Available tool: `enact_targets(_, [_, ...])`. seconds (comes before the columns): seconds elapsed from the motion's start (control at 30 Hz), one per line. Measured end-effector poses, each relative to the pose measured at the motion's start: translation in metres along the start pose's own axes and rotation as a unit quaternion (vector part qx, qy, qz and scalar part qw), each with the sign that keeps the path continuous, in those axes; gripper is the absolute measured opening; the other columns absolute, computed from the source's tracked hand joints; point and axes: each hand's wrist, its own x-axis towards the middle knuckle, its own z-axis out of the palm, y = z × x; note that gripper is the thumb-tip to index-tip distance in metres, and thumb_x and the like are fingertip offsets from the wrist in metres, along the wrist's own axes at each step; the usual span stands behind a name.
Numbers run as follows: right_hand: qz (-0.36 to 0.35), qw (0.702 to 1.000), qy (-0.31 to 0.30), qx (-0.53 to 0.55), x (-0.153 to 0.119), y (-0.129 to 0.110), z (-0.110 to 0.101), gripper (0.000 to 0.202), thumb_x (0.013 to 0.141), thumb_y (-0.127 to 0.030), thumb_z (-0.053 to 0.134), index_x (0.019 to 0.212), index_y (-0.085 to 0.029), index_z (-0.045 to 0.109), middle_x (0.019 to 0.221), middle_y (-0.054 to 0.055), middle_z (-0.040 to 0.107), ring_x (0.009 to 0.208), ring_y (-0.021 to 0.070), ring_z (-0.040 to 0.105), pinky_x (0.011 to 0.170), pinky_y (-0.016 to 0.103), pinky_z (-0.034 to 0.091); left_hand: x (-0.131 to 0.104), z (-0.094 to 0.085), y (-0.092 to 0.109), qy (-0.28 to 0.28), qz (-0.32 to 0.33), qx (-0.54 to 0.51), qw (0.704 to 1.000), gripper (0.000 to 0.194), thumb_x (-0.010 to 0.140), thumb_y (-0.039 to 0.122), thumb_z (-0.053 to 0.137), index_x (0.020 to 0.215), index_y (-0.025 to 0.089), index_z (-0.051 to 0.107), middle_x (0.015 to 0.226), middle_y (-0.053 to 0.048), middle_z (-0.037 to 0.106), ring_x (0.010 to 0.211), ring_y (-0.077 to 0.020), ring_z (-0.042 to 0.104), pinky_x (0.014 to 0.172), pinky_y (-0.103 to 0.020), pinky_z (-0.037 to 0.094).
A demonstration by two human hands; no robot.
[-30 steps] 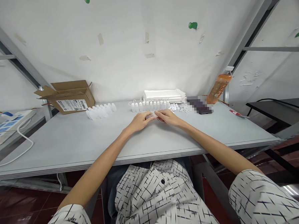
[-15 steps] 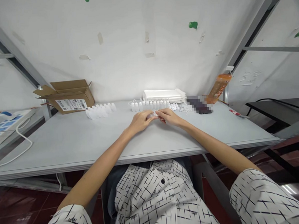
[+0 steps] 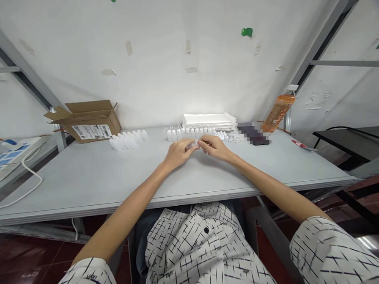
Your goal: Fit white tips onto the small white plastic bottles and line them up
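Fingers of my left hand (image 3: pixel 179 152) are closed round a small whitish bottle, mostly hidden by the hand. My right hand (image 3: pixel 214 148) meets it at the bottle's end, its fingers pinched together; whatever they grip is too small to make out. Just behind both hands stands a row of small white capped bottles (image 3: pixel 174 135), some with looped strips at the top. Small white caps (image 3: pixel 221 135) and a pile of small white pieces (image 3: pixel 236 137) lie right of that row. Several translucent bottles without visible caps (image 3: pixel 129 141) are grouped at the left.
An open cardboard box (image 3: pixel 93 123) sits at the back left of the grey table (image 3: pixel 115 180). White flat packs (image 3: pixel 209 120) lie against the wall. At the right are a blurred dark object (image 3: pixel 255 134) and a leaning orange drink bottle (image 3: pixel 279 109). A power strip (image 3: pixel 9 158) is far left.
The fingers of my right hand have drawn closer together at the bottle's end. My left hand keeps nearly the same place. The whole view has shifted slightly.
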Motion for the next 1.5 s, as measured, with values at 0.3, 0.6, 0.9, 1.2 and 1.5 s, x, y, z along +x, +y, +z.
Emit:
enact_targets(0.3, [0.015, 0.999, 0.002, 0.030, -0.001, 0.002, 0.002, 0.056, 0.094, -0.067, 0.038, 0.062, -0.021, 0.045, 0.052, -0.001, 0.049, 0.052, 0.0128, 0.046, 0.058, 0.027, 0.038, 0.002, 0.002, -0.002, 0.016, -0.007, -0.043, 0.999, 0.050, 0.089, 0.060, 0.056, 0.106, 0.017, 0.074, 0.092, -0.007, 0.074, 0.066, -0.0152, 0.055, 0.067, -0.028, 0.043])
enact_targets(0.6, [-0.016, 0.999, -0.012, -0.045, 0.001, 0.000, 0.001, 0.052, 0.098, -0.057, 0.037, 0.061, -0.022, 0.044, 0.053, 0.000, 0.050, 0.057, 0.0152, 0.048, 0.065, 0.030, 0.039, 0.001, -0.006, 0.004, -0.075, 0.004, 0.008, 0.997, 0.033, 0.094, 0.042, 0.049, 0.087, 0.016, 0.067, 0.074, -0.003, 0.065, 0.067, -0.0163, 0.053, 0.064, -0.029, 0.037])
enact_targets(0.9, [0.054, 0.996, -0.067, 0.015, 0.001, 0.007, 0.002, 0.054, 0.094, -0.064, 0.041, 0.061, -0.021, 0.043, 0.046, -0.003, 0.046, 0.045, 0.0121, 0.044, 0.055, 0.029, 0.037, -0.002, -0.009, 0.001, -0.093, 0.047, 0.133, 0.986, 0.026, 0.094, 0.035, 0.047, 0.082, 0.018, 0.063, 0.076, -0.005, 0.068, 0.069, -0.0197, 0.057, 0.060, -0.029, 0.031])
enact_targets(1.2, [0.118, 0.980, -0.032, 0.160, 0.006, 0.004, -0.007, 0.047, 0.089, -0.062, 0.057, 0.077, -0.016, 0.060, 0.053, -0.002, 0.052, 0.042, 0.0095, 0.050, 0.039, 0.022, 0.041, 0.001, -0.013, 0.001, -0.082, -0.009, 0.148, 0.985, 0.031, 0.091, 0.033, 0.050, 0.111, 0.017, 0.066, 0.079, -0.006, 0.072, 0.075, -0.0233, 0.065, 0.062, -0.030, 0.038])
enact_targets(1.5, [0.078, 0.960, 0.048, 0.263, 0.008, 0.006, -0.016, 0.034, 0.068, -0.043, 0.082, 0.084, -0.014, 0.072, 0.075, 0.004, 0.065, 0.061, 0.0150, 0.064, 0.049, 0.028, 0.054, 0.002, -0.017, -0.001, -0.084, -0.036, 0.153, 0.984, 0.029, 0.093, 0.030, 0.041, 0.113, 0.019, 0.058, 0.074, -0.002, 0.066, 0.067, -0.0220, 0.061, 0.059, -0.030, 0.034])
